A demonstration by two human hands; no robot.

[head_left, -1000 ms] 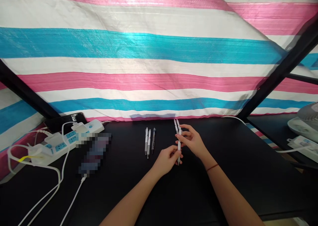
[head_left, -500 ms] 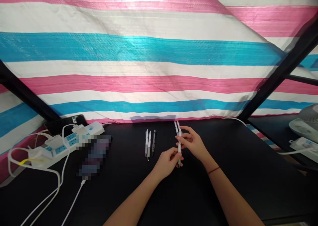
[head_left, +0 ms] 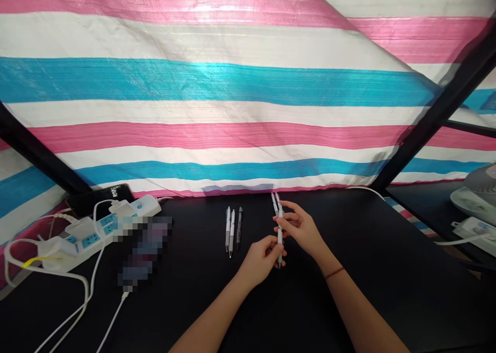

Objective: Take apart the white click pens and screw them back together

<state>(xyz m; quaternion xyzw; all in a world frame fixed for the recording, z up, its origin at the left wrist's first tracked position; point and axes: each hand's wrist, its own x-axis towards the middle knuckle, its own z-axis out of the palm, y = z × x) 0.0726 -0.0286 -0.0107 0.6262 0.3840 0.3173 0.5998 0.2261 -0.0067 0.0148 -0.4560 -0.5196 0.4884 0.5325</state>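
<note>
A white pen (head_left: 280, 235) is held upright in the view between both hands, its tip toward me. My left hand (head_left: 262, 260) pinches its lower part near the tip. Higher up, my right hand (head_left: 300, 228) has thumb and fingers closed on the same pen near its top end. Just behind the right fingertips lie two white pens (head_left: 274, 202), their lower parts hidden by the hand. To the left of my hands, two white-and-grey pens (head_left: 231, 234) and a dark grey pen (head_left: 239, 229) lie side by side on the black table (head_left: 201, 291).
At left stand a white power strip (head_left: 89, 242) with plugs and cables, a black phone-like device (head_left: 101, 199) and a blurred-out device (head_left: 145, 252) on a white cable. A striped tarp (head_left: 232, 131) hangs behind the table. At far right are a fan (head_left: 476, 193) and another power strip (head_left: 475, 234).
The camera view has tilted up slightly, so the table things sit a little lower. Both hands keep hold of the pen, which has hardly moved between them.
</note>
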